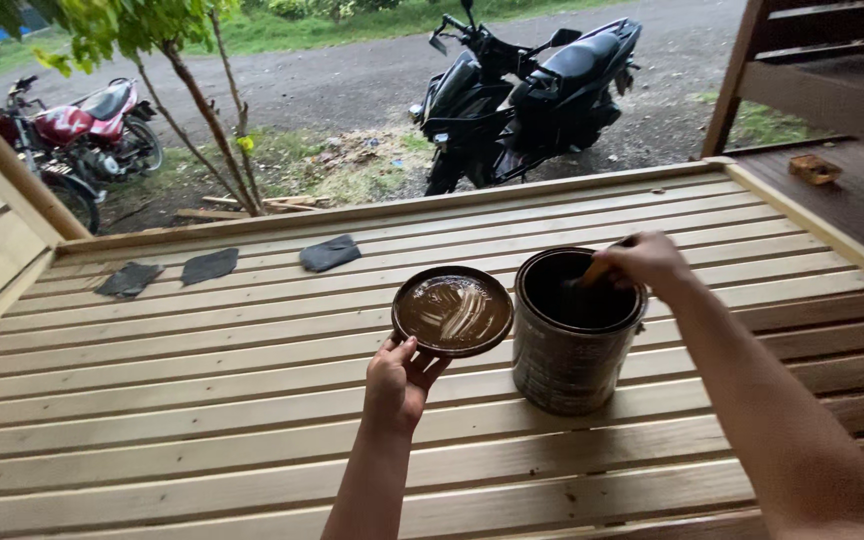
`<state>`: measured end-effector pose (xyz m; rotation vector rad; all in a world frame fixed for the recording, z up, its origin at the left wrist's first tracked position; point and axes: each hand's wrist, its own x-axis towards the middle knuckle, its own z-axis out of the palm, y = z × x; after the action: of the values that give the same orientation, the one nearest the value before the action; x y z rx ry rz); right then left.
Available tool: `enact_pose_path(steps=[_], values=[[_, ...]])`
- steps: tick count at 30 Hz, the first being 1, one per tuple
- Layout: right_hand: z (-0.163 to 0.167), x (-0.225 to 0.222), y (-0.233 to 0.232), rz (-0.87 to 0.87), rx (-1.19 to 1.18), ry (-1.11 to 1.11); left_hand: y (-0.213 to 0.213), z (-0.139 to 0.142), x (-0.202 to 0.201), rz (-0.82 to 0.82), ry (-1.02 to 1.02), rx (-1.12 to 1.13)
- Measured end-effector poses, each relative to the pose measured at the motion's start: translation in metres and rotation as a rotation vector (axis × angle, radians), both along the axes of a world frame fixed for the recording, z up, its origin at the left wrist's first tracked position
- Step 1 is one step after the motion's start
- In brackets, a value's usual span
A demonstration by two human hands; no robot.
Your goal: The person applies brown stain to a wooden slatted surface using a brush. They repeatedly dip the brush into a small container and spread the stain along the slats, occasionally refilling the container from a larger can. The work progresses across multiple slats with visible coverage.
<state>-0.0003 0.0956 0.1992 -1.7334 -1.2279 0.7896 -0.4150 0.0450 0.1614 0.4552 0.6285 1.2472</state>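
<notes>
Outdoors, on a slatted platform [202,400] of pale bare wood, road and grass behind it.

Landmark: the open paint can [574,335], standing upright on the slats right of centre. Dark liquid inside, sides smeared dark.

- Lid [452,311]: off the can, just left of it, held about level with the wet underside up. Coated brown, with lighter streaks across it.
- Left hand [399,382]: below-left of the can, fingers closed on the lid's near edge, thumb on top of the rim.
- Right hand [644,260]: over the can's far right rim, closed around a stick or brush handle [595,272] that angles down into the can. Can't tell which it is; the lower end is hidden in the liquid.

Progress, judged from the frame: can is opened and the tool is in the liquid, so this looks like stirring or loading. No slat near the can shows any dark coating, so the wood itself looks untouched.

Further out from the can:
- Three dark grey cloth-like pieces [210,266] lie on the slats well to the left, towards the far edge. Could be rags or gloves, can't tell.
- Black scooter [527,90] parked beyond the platform, behind the can.
- Red motorbike [82,125] far left, next to a thin tree [207,110].
- Darker brown wooden structure [832,80] to the right of the can, with a small block [814,168] on its ledge.
</notes>
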Motion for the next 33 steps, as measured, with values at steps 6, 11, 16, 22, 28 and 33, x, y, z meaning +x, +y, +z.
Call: enact_pose_path(steps=[6, 11, 16, 22, 28, 33], values=[[0.041, 0.044, -0.029, -0.251, 0.286, 0.180, 0.018, 0.011, 0.035, -0.009, 0.009, 0.075], [0.079, 0.045, -0.045, -0.269, 0.547, 0.208, 0.030, 0.019, 0.068, -0.045, 0.003, 0.106], [0.116, 0.014, -0.049, -0.318, 0.552, 0.419, 0.033, 0.018, 0.099, -0.115, 0.004, 0.134], [0.111, -0.035, -0.045, -0.337, 0.287, 0.432, 0.027, 0.011, 0.116, -0.207, 0.003, 0.137], [0.087, -0.045, -0.043, -0.114, 0.338, 0.232, 0.027, 0.005, 0.102, -0.199, 0.006, 0.114], [0.078, -0.046, -0.035, -0.035, 0.356, 0.084, 0.029, -0.003, 0.100, -0.170, 0.061, 0.117]])
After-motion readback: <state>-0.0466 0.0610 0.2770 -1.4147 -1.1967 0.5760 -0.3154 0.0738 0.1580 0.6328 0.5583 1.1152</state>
